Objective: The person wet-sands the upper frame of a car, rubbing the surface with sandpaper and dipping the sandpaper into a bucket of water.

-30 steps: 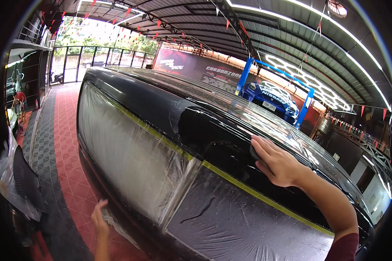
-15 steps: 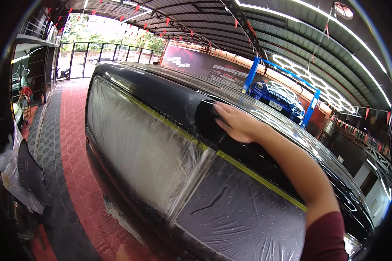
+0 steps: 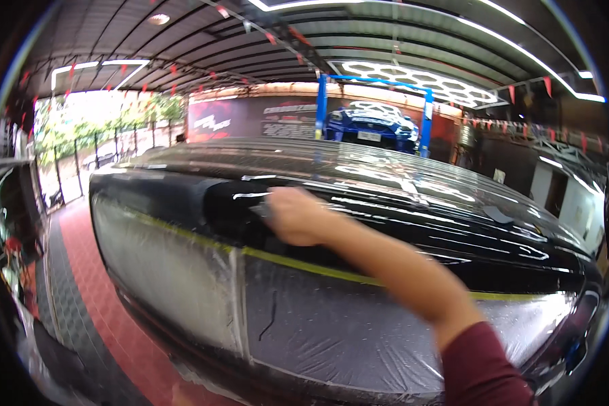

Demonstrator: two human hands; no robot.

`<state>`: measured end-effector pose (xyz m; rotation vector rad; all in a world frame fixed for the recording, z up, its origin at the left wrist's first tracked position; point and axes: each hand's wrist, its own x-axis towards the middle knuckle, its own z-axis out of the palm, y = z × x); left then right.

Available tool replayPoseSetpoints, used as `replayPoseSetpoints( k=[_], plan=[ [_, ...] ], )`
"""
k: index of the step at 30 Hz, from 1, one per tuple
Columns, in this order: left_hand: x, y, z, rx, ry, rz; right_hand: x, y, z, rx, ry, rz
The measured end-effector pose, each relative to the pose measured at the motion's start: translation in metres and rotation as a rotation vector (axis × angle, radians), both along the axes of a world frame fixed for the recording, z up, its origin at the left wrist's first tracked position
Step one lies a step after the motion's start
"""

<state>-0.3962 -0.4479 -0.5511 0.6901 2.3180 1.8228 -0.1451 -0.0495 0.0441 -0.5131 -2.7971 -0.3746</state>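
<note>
My right hand (image 3: 296, 216) is on the upper side of a black car (image 3: 386, 233), just above a strip of yellow-green masking tape (image 3: 304, 266). Its fingers are curled and smeared by motion. A small dark thing shows at the fingertips, too blurred to name. Clear plastic film (image 3: 358, 331) hangs below the tape over the side windows. Ahead of the hand, a dull, hazy patch (image 3: 162, 196) of the black paint meets a glossy one. At the lower edge a faint skin-toned blur may be my left hand; its fingers do not show.
A flat grey shape (image 3: 498, 214) shows on the car roof at right. Behind stands a blue car (image 3: 372, 125) between the posts of a blue lift (image 3: 427, 125). Red and grey floor tiles (image 3: 91, 264) run along the left, and someone in red (image 3: 12, 254) is at the far left.
The view has swung to the right, so more of the roof and rear of the car shows. My right hand has gone from flatter fingers to a more curled shape on the black paint.
</note>
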Motion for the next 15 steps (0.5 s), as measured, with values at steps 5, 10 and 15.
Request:
replayPoseSetpoints(
  k=[5, 10, 15],
  plan=[
    [0.105, 0.183, 0.255, 0.327, 0.551, -0.355, 0.038, 0.019, -0.032, 0.118, 0.332, 0.066],
    [0.166, 0.183, 0.357, 0.399, 0.724, -0.479, 0.319, -0.037, -0.018, 0.098, 0.232, -0.117],
    [0.302, 0.230, 0.358, 0.799, 0.976, -0.748, 0.567, -0.195, -0.092, -0.714, 0.833, -0.362]
  ],
)
